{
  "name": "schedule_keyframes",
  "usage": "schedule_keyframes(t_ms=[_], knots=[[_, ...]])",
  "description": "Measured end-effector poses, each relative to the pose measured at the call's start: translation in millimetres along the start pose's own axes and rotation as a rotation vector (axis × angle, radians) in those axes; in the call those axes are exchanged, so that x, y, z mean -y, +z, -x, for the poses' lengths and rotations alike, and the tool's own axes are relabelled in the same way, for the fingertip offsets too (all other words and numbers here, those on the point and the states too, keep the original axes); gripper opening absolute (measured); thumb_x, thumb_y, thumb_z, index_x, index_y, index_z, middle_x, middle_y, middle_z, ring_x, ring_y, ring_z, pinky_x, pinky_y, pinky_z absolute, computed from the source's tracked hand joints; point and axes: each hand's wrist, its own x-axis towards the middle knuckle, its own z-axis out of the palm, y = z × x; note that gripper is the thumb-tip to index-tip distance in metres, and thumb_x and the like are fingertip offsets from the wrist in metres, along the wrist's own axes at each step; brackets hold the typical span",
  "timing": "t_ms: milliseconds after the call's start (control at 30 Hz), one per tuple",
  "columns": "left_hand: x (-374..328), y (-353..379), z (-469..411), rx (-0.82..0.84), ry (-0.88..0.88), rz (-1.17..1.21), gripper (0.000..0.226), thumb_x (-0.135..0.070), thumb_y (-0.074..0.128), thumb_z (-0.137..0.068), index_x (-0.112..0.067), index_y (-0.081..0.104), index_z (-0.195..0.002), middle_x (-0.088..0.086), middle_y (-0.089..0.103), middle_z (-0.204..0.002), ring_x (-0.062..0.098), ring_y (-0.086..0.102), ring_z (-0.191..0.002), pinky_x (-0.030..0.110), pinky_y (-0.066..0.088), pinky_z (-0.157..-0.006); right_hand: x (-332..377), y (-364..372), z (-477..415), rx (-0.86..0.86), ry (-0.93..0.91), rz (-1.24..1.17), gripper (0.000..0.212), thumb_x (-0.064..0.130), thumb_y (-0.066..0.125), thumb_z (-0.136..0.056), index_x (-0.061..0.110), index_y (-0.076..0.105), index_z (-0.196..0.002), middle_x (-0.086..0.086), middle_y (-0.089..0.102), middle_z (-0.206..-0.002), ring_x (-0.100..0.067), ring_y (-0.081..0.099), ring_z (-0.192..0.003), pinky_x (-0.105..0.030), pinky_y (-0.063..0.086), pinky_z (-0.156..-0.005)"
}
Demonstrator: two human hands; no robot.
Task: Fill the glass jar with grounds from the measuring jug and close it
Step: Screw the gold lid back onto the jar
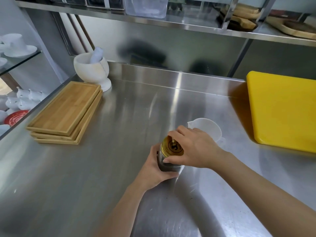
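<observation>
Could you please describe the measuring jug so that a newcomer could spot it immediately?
On the steel counter, look left of the yellow cutting board. The measuring jug stands just behind the right hand. It is the only translucent white plastic vessel, with a spout.

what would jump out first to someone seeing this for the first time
Both hands meet at the centre of the steel counter: the left hand wraps a glass jar of dark grounds, and the right hand grips its gold lid from above. A bright yellow cutting board lies at the right edge. A stack of wooden trays sits at the left, a white mortar and pestle behind it.
</observation>
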Motion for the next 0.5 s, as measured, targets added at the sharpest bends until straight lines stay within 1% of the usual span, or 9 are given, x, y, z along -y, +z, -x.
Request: schedule_keyframes(t_ms=[67,100,167,233,300,367,400,467,500], knots=[[0.9,0.8,-0.1,-0.003,-0.007,-0.012,0.08,-0.032,0.088,-0.052,-0.056,0.035,-0.108,-0.037,0.053,-0.102,-0.01,0.055,-0.099,0.003,0.044,-0.073,6.8,3.7,-1.2,-0.053,0.055,0.12,0.08,0.08,0.029,-0.067,0.014,0.051,-0.106,-0.005,0.059,-0.097,-0.027,0.058,-0.079,-0.034,0.041,-0.07],[1.0,1.1,-0.2,-0.007,-0.009,-0.022,0.082,-0.033,0.088,-0.051,-0.055,0.034,-0.109,-0.04,0.05,-0.101,-0.01,0.054,-0.1,0.003,0.045,-0.073,10.0,5.5,-1.6,-0.076,0.085,0.152,0.082,0.081,0.025,-0.066,0.012,0.051,-0.101,-0.006,0.061,-0.092,-0.029,0.058,-0.075,-0.034,0.04,-0.066],[1.7,1.3,-1.3,-0.012,-0.013,-0.029,0.085,-0.036,0.089,-0.051,-0.054,0.034,-0.112,-0.043,0.046,-0.102,-0.012,0.053,-0.1,0.003,0.045,-0.073,13.8,7.3,-1.9,-0.098,0.134,0.168,0.084,0.084,0.021,-0.063,0.013,0.051,-0.096,-0.005,0.062,-0.087,-0.028,0.058,-0.071,-0.033,0.039,-0.063],[1.8,1.5,-1.9,-0.015,-0.019,-0.032,0.086,-0.036,0.089,-0.05,-0.054,0.033,-0.112,-0.044,0.046,-0.102,-0.013,0.053,-0.1,0.002,0.044,-0.071,12.6,4.9,-0.7,-0.095,0.167,0.124,0.086,0.087,0.021,-0.061,0.016,0.05,-0.099,-0.002,0.062,-0.092,-0.026,0.059,-0.079,-0.034,0.041,-0.068],[1.6,1.3,-1.8,-0.013,-0.03,-0.022,0.084,-0.034,0.089,-0.049,-0.055,0.035,-0.109,-0.042,0.049,-0.101,-0.012,0.054,-0.099,0.003,0.045,-0.071,6.4,-2.2,1.3,-0.049,0.136,0.005,0.085,0.087,0.028,-0.062,0.023,0.048,-0.115,0.002,0.058,-0.107,-0.023,0.055,-0.095,-0.037,0.042,-0.08],[2.6,1.3,-2.1,-0.006,-0.047,0.019,0.08,-0.029,0.09,-0.049,-0.053,0.038,-0.105,-0.033,0.056,-0.101,-0.008,0.058,-0.097,0.006,0.046,-0.071,-0.4,-13.2,3.6,0.043,0.013,-0.131,0.08,0.079,0.044,-0.066,0.029,0.04,-0.127,0.005,0.049,-0.122,-0.019,0.047,-0.108,-0.036,0.036,-0.09],[2.8,1.0,-2.1,-0.002,-0.052,0.031,0.079,-0.027,0.09,-0.048,-0.052,0.039,-0.103,-0.027,0.059,-0.101,-0.006,0.059,-0.097,0.007,0.047,-0.072,-3.2,-18.7,4.2,0.086,-0.062,-0.182,0.075,0.071,0.053,-0.069,0.03,0.038,-0.129,0.006,0.045,-0.127,-0.017,0.043,-0.112,-0.035,0.034,-0.094],[0.4,0.1,-2.5,0.01,-0.054,0.012,0.081,-0.029,0.09,-0.047,-0.051,0.037,-0.104,-0.02,0.056,-0.108,-0.009,0.056,-0.098,0.007,0.046,-0.074,-7.3,-27.3,3.6,0.15,-0.175,-0.248,0.063,0.047,0.066,-0.074,0.028,0.04,-0.129,0.005,0.045,-0.129,-0.013,0.04,-0.114,-0.037,0.034,-0.097],[-1.4,-0.7,-2.8,0.019,-0.056,-0.004,0.083,-0.031,0.09,-0.047,-0.052,0.034,-0.104,-0.019,0.053,-0.112,-0.012,0.054,-0.098,0.005,0.045,-0.074,-8.9,-29.5,2.6,0.172,-0.204,-0.264,0.06,0.035,0.068,-0.075,0.026,0.042,-0.128,0.004,0.047,-0.128,-0.011,0.04,-0.114,-0.039,0.035,-0.098]])
